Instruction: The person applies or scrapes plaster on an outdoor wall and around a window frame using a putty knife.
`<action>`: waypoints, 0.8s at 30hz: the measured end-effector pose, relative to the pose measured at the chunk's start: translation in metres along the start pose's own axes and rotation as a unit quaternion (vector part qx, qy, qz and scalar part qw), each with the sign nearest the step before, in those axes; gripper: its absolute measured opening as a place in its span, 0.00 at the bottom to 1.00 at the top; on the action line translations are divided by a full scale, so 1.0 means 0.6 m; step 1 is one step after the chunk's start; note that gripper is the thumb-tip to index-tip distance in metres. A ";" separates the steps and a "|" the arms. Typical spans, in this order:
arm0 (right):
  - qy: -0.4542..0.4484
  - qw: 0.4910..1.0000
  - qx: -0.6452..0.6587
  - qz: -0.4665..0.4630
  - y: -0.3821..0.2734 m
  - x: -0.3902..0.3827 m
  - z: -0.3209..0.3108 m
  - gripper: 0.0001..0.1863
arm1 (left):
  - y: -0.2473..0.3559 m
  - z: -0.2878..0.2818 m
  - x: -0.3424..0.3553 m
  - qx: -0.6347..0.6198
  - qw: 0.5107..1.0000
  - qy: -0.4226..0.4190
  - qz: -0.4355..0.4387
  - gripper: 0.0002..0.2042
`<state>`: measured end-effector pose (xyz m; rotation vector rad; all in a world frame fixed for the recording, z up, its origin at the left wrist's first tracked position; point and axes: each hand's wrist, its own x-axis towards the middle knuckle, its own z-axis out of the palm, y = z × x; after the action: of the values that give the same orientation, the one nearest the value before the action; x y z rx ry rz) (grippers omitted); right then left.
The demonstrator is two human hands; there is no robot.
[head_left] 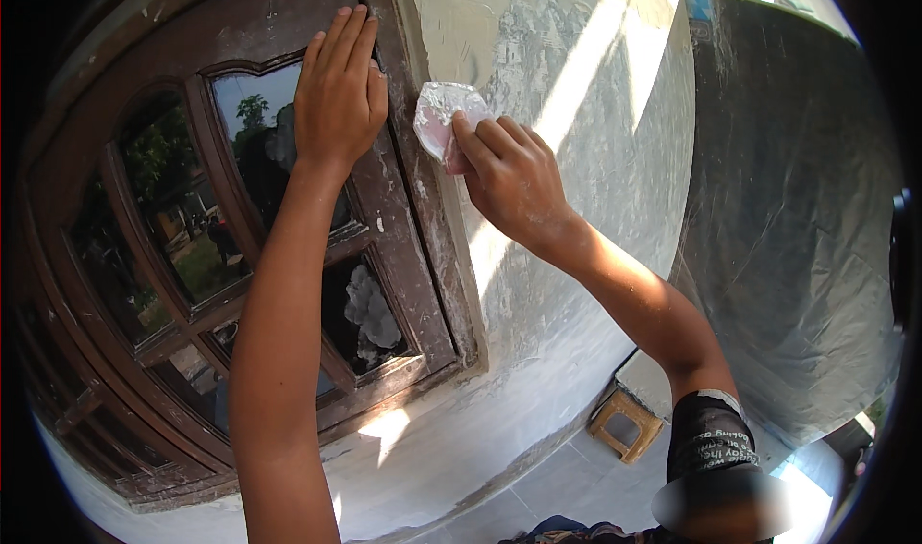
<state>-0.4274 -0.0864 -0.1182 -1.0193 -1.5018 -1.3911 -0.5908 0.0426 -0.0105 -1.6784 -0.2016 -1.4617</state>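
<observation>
My left hand (338, 97) lies on the dark brown wooden window frame (274, 11), fingers stretched out along its upper right part. In my right hand (517, 181) is a pinkish putty scraper (437, 121), a flat blade smeared with white paste. My fingers grip its right side, with the thumb hidden from view. The scraper is at the wall (586, 208) just right of the frame's outer edge; whether it touches the surface I cannot tell. Grey and whitish patches cover this wall, and a band of sunlight crosses it.
Glass panes (173, 198) in the window reflect trees. A large dark plastic sheet (788, 208) hangs at the right. Below, a yellowish-brown stool (626, 427) stands on the grey tiled floor (547, 482) near the wall's foot.
</observation>
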 end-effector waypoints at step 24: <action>0.026 0.998 -0.043 0.031 0.030 0.026 0.028 0.22 | 0.005 0.003 0.005 0.009 1.000 0.010 0.013 0.22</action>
<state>-0.4166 -0.0680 -0.0983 -1.0661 -1.3717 -1.4390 -0.5870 0.0408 -0.0092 -1.6457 -0.1815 -1.4530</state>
